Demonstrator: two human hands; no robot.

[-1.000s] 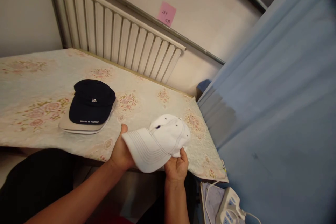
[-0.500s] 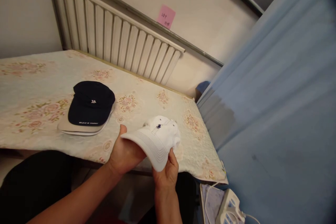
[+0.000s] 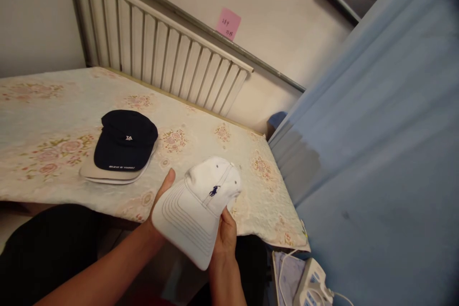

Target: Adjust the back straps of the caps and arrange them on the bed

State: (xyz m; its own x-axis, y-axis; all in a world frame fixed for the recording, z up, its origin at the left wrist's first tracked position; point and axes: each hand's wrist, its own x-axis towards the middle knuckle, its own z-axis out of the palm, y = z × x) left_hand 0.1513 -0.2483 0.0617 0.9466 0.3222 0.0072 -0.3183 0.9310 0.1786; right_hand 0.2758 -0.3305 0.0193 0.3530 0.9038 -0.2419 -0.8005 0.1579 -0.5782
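- White cap [image 3: 201, 201] is held brim-down, right of the stack of caps [image 3: 124, 146], over the desk's [image 3: 53, 105] near edge.
- Left hand [image 3: 159, 203] is cupped under the brim; right hand [image 3: 224, 236] is clasped on its lower edge.
- Step judged: cap in hand, not yet laid down; laying it down would call for both grips to be eased together.

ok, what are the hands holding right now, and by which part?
Both hold the white cap by its brim: left hand under the brim's left edge, right hand gripping the right edge near the crown.
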